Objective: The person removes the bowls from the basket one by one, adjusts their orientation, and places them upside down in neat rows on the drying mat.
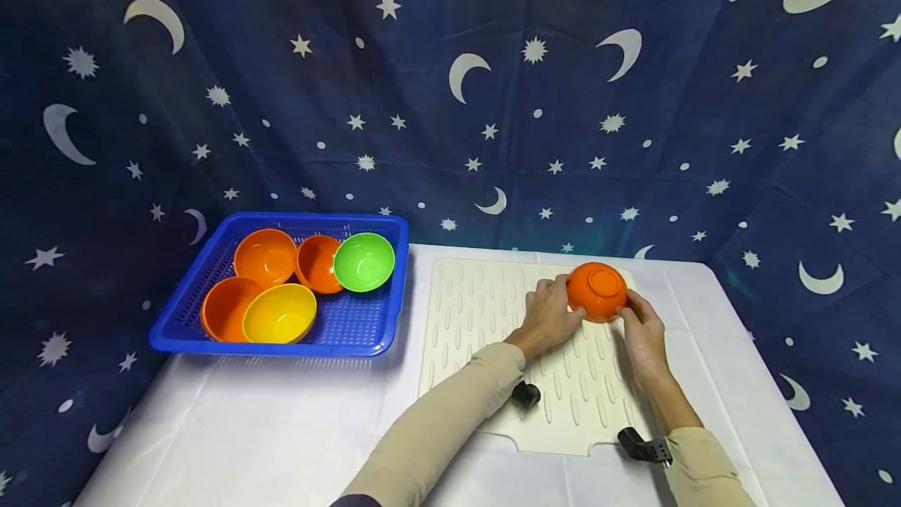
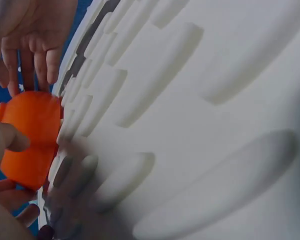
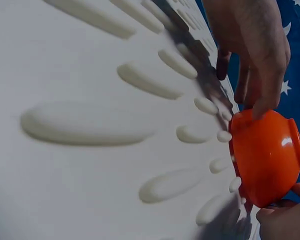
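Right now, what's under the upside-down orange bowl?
The cream ribbed mat shows along the near rim of the orange bowl. The patch directly beneath and the bowl's inside are covered; can't tell whether anything's there.

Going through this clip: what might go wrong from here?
The upturned orange bowl, between the left hand and right hand, is near the far right corner of the ridged white mat; a small slip might leave it overhanging.

Its rim could rock on the ridges.

In the blue basket, the yellow bowl crowds its orange neighbour, so lifting one may shift the other.
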### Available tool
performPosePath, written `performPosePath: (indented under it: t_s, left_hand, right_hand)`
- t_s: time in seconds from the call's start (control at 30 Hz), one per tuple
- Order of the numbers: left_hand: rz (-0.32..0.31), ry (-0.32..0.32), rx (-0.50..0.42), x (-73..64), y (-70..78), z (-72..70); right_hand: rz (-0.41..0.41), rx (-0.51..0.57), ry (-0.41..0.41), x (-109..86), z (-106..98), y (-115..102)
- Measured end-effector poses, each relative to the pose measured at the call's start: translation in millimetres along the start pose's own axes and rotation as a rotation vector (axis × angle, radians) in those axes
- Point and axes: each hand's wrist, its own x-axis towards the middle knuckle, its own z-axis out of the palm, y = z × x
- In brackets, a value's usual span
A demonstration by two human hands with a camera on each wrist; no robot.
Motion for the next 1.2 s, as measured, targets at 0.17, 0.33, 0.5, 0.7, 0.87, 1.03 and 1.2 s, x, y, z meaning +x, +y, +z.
performPosePath:
  t_s: [0.17, 0.33, 0.5, 0.7, 0.87, 1.03, 1.2]
  left_hand:
    - [0.05, -0.11, 0.007, 0.3, -3.2, -0.4]
    - [0.112, -0.209, 0.124, 0.2, -2.8, -0.6]
    - [0.113, -0.264, 0.192, 0.3, -0.6, -1.2]
    - [0.133, -0.328, 0.291, 0.5, -0.3, -3.3]
    - [0.132, -0.351, 0.202, -2.9, -4.4, -9.2]
    - [0.133, -0.304, 0.03, -10.9, -12.5, -26.6]
    - [0.19, -0.26, 0.004, -20.4, -14.5, -49.8]
  right_hand:
    - [0.01, -0.037, -0.013, 6.4, -5.7, 1.2]
    - [0.025, -0.056, -0.015, 11.1, -11.6, 5.1]
    - [0.019, -0.156, -0.069, 14.3, -17.1, 3.9]
    - [-0.103, -0.436, -0.25, 17.0, -20.8, 4.9]
    - [-0.196, -0.474, -0.322, 13.7, -24.3, 12.5]
    - [-0.213, -0.501, -0.274, 1.2, -36.2, 16.6]
    - [-0.327, -0.594, -0.208, -9.9, -53.0, 16.8]
